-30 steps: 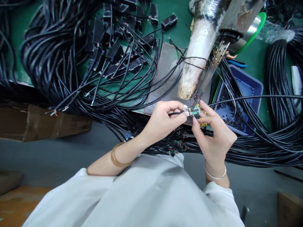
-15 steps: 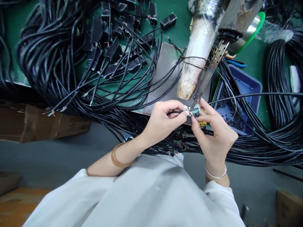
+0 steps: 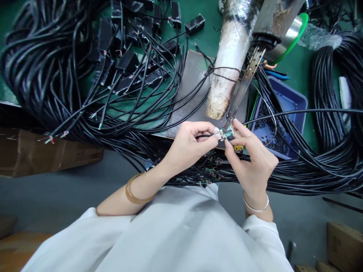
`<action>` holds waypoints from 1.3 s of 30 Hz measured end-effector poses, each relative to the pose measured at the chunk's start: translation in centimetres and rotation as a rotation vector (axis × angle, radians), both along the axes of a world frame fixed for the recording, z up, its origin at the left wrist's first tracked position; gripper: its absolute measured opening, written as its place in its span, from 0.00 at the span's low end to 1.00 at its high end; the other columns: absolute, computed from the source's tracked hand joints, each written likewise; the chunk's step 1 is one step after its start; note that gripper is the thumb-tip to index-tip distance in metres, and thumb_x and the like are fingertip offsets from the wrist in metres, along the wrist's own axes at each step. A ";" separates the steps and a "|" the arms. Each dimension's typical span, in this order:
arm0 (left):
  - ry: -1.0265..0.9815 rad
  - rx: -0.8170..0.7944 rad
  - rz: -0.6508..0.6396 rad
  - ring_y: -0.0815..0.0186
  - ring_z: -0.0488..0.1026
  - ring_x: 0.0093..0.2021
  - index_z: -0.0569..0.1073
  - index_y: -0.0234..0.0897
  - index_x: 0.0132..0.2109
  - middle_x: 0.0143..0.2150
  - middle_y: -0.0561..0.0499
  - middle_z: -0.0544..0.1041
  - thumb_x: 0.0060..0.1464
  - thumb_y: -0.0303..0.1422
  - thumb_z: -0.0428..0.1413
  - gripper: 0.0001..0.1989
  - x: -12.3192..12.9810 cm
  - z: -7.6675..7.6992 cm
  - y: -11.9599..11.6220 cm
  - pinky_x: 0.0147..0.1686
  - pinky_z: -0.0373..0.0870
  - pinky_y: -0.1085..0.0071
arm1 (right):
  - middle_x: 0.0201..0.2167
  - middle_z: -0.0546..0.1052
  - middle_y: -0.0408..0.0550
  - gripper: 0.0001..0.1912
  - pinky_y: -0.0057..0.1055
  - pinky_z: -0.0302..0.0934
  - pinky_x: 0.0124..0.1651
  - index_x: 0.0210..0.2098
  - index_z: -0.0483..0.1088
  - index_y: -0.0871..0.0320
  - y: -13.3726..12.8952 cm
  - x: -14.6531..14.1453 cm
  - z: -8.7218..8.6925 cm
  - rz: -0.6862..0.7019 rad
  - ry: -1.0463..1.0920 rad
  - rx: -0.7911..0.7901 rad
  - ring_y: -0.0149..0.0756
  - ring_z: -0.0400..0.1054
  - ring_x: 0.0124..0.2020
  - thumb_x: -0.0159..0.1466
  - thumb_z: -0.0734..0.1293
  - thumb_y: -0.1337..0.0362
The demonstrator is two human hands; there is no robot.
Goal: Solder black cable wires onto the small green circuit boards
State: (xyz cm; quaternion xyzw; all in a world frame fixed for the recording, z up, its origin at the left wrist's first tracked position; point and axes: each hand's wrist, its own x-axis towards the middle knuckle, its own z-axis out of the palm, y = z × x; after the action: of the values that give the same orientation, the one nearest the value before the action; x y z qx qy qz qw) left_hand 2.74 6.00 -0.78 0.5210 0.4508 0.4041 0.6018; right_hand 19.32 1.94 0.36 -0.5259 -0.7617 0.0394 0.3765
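Observation:
My left hand (image 3: 193, 141) is closed in a pinch on the end of a black cable (image 3: 204, 136). Pale wrapping covers a fingertip. Against those fingers sits a small green circuit board (image 3: 228, 132) with rows of pins. My right hand (image 3: 252, 155) grips the board from the other side, one finger along its far edge, the thumb and another finger at its near edge. A fine light wire end shows by the right thumb. From above, the tip of a mounted soldering iron (image 3: 239, 92) reaches down to the board; whether it touches is too small to tell.
A white wrapped tube (image 3: 227, 71) hangs beside the iron. Bundled black cables (image 3: 48, 64) and black boxes (image 3: 129, 62) lie left. At right are a blue tray (image 3: 302, 109) of small black pieces, a solder spool (image 3: 303, 28) and more coiled cable (image 3: 326, 94).
The whole view has shifted slightly, so the bench things appear further left. Both hands keep their hold on the cable and board under the iron tip, with only slight movement.

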 end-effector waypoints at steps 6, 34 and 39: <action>-0.026 -0.038 -0.031 0.72 0.67 0.26 0.78 0.31 0.31 0.26 0.51 0.74 0.53 0.30 0.58 0.07 0.2 0.3 0.0 0.27 0.63 0.75 | 0.56 0.78 0.50 0.06 0.31 0.76 0.51 0.36 0.70 0.55 0.1 0.1 0.0 -0.002 0.009 -0.001 0.37 0.78 0.49 0.63 0.70 0.72; 0.038 0.030 -0.051 0.75 0.61 0.24 0.74 0.31 0.27 0.24 0.54 0.69 0.52 0.27 0.57 0.07 0.2 1.0 0.2 0.23 0.59 0.79 | 0.55 0.78 0.50 0.06 0.31 0.77 0.48 0.35 0.70 0.55 0.1 -0.1 0.1 -0.023 -0.007 0.030 0.38 0.79 0.49 0.63 0.71 0.71; 0.007 -0.001 -0.047 0.75 0.63 0.25 0.74 0.31 0.27 0.24 0.54 0.69 0.52 0.27 0.57 0.07 0.2 1.2 0.1 0.24 0.62 0.80 | 0.54 0.79 0.50 0.08 0.29 0.76 0.48 0.34 0.69 0.56 -0.1 -0.2 0.3 -0.030 -0.019 0.049 0.38 0.79 0.48 0.61 0.72 0.72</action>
State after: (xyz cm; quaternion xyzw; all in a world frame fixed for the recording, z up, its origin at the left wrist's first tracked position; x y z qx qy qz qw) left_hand 2.93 6.09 0.39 0.5326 0.4405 0.3879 0.6098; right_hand 19.12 1.88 0.64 -0.5280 -0.7580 0.0101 0.3828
